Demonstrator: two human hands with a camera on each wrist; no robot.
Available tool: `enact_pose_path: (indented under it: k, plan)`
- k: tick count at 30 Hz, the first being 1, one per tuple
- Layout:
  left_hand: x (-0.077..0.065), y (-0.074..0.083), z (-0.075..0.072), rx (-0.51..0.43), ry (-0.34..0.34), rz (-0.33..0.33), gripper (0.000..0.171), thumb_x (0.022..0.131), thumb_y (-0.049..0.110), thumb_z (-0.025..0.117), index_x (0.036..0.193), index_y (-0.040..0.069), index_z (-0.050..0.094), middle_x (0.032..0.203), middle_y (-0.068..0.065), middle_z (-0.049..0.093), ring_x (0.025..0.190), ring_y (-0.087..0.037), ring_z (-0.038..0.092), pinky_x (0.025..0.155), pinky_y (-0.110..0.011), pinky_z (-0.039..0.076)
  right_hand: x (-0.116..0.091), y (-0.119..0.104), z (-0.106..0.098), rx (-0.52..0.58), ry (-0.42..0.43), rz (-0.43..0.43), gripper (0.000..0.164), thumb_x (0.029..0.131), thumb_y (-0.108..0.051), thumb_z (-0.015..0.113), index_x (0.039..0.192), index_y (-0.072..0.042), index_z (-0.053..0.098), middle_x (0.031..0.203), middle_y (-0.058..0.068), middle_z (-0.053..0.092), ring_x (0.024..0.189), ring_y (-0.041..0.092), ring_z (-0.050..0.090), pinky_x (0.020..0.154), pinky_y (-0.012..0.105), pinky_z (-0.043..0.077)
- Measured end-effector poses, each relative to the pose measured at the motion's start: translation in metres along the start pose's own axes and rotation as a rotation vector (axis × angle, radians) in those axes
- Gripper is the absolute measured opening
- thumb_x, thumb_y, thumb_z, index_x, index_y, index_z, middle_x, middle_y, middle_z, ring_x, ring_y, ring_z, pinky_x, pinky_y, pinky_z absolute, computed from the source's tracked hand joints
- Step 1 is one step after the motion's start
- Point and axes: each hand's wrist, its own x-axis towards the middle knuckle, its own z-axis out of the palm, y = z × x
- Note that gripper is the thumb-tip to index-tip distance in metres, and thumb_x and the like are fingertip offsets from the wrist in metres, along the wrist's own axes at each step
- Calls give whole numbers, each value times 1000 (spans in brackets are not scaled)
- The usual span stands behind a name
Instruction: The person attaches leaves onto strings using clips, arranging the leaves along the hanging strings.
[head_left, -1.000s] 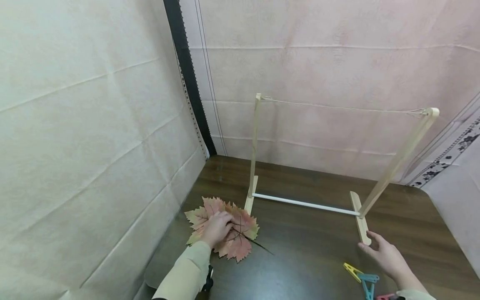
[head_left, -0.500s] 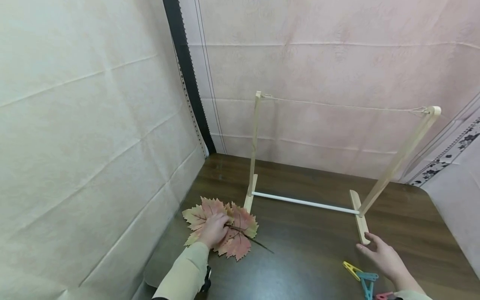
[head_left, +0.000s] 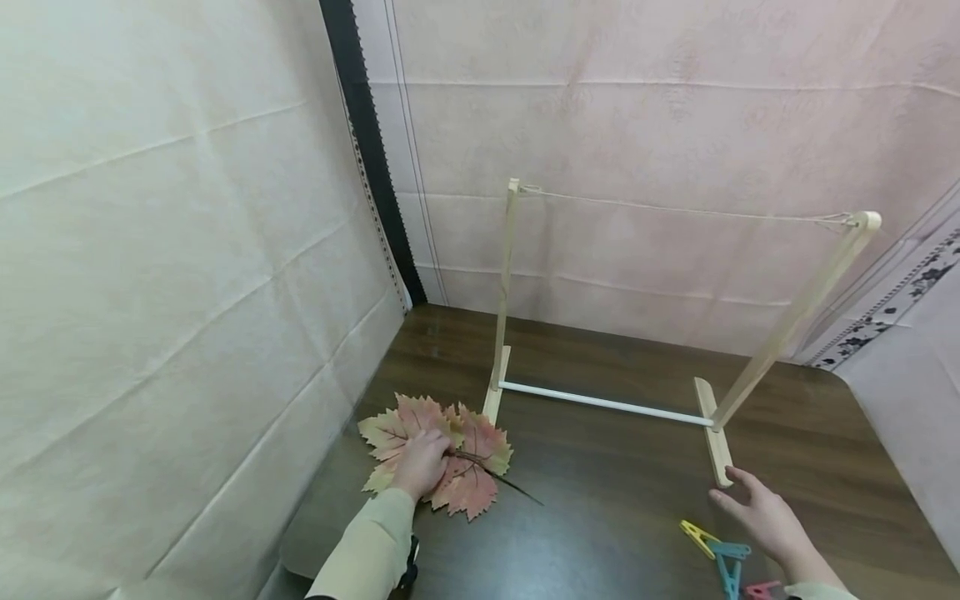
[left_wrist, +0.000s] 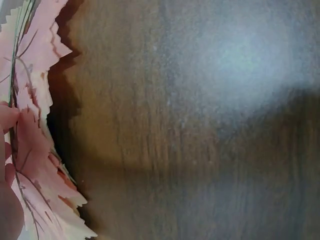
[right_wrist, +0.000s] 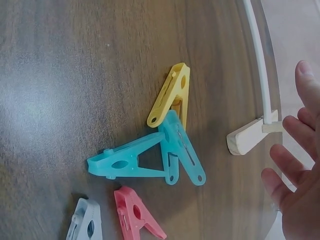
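Beside the stand's left foot, my left hand (head_left: 422, 462) pinches the thin dark stems of a bunch of reddish-pink artificial maple-like leaves (head_left: 468, 487). The leaves spread around that hand just over the table. In the left wrist view, fingertips sit against the stems, with the leaves (left_wrist: 37, 200) along the left edge. My right hand (head_left: 765, 512) holds nothing, its fingers spread and relaxed near the front end of the right wooden foot (head_left: 716, 450); whether it touches the foot is unclear. Clothespins lie below it: yellow (right_wrist: 167, 95), two teal (right_wrist: 135, 148), pink (right_wrist: 126, 207) and grey (right_wrist: 90, 212).
A wooden stand rises from the dark wood table (head_left: 585, 517), with two uprights (head_left: 504, 283), a white crossbar (head_left: 603, 402) low down and a thin cord (head_left: 675, 208) strung between the tops. Pale cloth hangs behind (head_left: 637, 125) and along the left (head_left: 187, 292).
The head view has shifted slightly, so the stand and table sit a little higher and further left. My left hand keeps its hold on the stems, and the right hand hardly moves.
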Motion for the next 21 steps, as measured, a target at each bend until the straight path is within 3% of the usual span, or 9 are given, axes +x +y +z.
enact_pose_path:
  k: [6,13,21]
  plan:
    - [1,0,8,49,24,2,13,79,5,66,77,17,66,82,3,56,81,-20,51,75,-42,43,-3,2,2,4,18,1,71,93,-44,54,134,11,34,130,37,41,107,54,49,78,60,42]
    - [1,0,3,83,19,10,13,82,6,64,76,18,64,79,4,51,79,-19,48,73,-41,41,-6,1,5,1,27,-3,70,92,-42,55,133,11,35,125,39,44,102,53,51,77,59,43]
    - [3,0,-1,55,49,8,7,82,11,68,80,17,66,86,3,60,86,-22,53,79,-44,42,-8,7,6,-1,-19,35,72,92,-44,55,134,10,34,123,40,45,103,55,50,78,61,42]
